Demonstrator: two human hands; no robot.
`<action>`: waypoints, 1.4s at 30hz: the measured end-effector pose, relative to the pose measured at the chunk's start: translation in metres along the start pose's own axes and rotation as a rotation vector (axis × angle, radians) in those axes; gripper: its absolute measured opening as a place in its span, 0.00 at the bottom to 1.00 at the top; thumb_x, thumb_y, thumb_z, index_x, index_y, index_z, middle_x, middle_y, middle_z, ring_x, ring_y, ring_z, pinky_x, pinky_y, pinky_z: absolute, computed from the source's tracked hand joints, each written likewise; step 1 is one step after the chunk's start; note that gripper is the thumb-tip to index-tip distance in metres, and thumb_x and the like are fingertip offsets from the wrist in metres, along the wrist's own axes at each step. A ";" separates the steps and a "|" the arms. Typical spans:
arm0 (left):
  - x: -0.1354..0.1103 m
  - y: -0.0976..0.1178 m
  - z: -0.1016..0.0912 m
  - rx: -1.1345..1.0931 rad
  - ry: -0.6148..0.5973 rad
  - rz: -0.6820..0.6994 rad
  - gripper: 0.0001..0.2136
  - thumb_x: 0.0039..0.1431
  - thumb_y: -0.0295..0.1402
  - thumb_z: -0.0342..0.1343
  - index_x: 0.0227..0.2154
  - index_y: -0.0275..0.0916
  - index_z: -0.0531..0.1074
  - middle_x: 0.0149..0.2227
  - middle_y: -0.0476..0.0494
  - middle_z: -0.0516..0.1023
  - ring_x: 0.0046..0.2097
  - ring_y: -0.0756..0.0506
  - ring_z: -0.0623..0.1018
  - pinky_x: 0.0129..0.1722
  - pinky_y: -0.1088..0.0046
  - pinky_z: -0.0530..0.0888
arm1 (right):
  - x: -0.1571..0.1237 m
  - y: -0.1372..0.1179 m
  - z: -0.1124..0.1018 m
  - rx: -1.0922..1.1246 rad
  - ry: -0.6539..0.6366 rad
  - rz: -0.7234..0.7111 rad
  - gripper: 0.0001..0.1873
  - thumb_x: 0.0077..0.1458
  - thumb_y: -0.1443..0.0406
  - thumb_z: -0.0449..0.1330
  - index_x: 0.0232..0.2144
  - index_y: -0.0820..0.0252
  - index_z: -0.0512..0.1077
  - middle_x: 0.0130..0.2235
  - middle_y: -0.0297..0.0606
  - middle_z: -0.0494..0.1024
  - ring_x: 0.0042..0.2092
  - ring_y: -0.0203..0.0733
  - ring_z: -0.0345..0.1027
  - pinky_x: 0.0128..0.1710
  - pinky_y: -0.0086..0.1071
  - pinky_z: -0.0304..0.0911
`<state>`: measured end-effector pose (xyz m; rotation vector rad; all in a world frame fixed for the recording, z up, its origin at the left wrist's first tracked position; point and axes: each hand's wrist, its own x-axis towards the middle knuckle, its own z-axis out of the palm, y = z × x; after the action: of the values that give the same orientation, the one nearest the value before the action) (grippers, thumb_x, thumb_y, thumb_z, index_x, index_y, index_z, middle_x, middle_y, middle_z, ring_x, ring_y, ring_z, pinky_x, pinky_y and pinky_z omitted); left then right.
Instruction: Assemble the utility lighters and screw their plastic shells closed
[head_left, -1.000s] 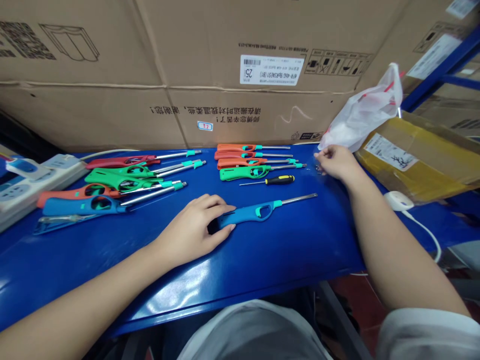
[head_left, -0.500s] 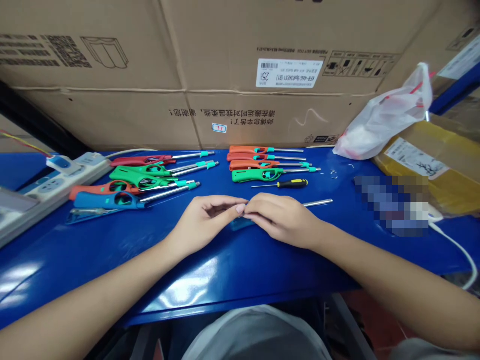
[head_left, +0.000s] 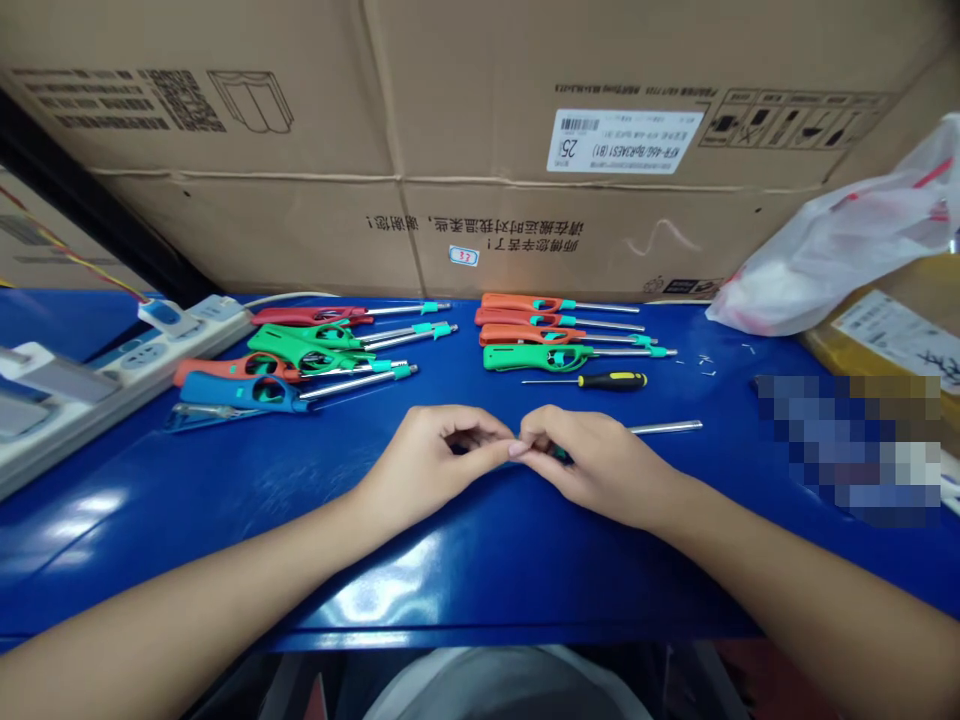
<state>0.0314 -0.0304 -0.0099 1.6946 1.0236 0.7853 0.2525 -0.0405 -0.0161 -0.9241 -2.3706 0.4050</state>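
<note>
Head, hands (head_left: 442,460) touching, gap to tbl edge (head_left: 510,633)

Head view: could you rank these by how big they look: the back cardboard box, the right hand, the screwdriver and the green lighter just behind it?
1. Cardboard box
2. Right hand
3. Green lighter
4. Screwdriver

The hand's nearness enlarges it.

You are wearing a pale grey garment (head_left: 506,690), perhaps a shirt, its rounded front showing at the near edge; your left hand (head_left: 439,460), right hand (head_left: 596,460) and forearms (head_left: 277,555) are showing bare.
</note>
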 end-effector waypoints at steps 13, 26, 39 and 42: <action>-0.001 -0.001 -0.003 -0.059 -0.120 -0.103 0.12 0.58 0.41 0.65 0.33 0.34 0.81 0.27 0.47 0.79 0.29 0.51 0.72 0.31 0.76 0.68 | 0.001 0.003 0.005 0.209 0.021 -0.017 0.04 0.66 0.68 0.57 0.38 0.53 0.69 0.36 0.34 0.79 0.36 0.37 0.74 0.38 0.31 0.68; -0.007 0.005 -0.003 -0.039 -0.155 -0.072 0.15 0.59 0.43 0.63 0.36 0.33 0.80 0.24 0.49 0.71 0.27 0.51 0.66 0.29 0.74 0.64 | 0.002 -0.008 0.002 0.384 0.055 0.078 0.05 0.63 0.70 0.59 0.37 0.54 0.67 0.34 0.30 0.73 0.31 0.32 0.65 0.32 0.28 0.63; -0.009 0.001 0.000 0.187 -0.046 0.214 0.05 0.62 0.33 0.64 0.34 0.39 0.84 0.26 0.50 0.79 0.26 0.53 0.72 0.28 0.80 0.69 | 0.002 -0.010 0.003 0.332 0.036 0.078 0.06 0.62 0.71 0.59 0.36 0.54 0.67 0.36 0.29 0.74 0.31 0.32 0.63 0.33 0.28 0.62; -0.009 0.001 -0.002 0.225 -0.036 0.289 0.05 0.63 0.30 0.62 0.35 0.38 0.83 0.29 0.49 0.81 0.27 0.53 0.74 0.30 0.80 0.71 | 0.005 -0.005 -0.005 0.165 0.060 0.091 0.02 0.66 0.67 0.57 0.39 0.54 0.66 0.38 0.33 0.75 0.36 0.36 0.68 0.38 0.31 0.64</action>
<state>0.0262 -0.0377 -0.0088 2.0747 0.8791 0.8438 0.2498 -0.0407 -0.0084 -0.9555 -2.2093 0.5915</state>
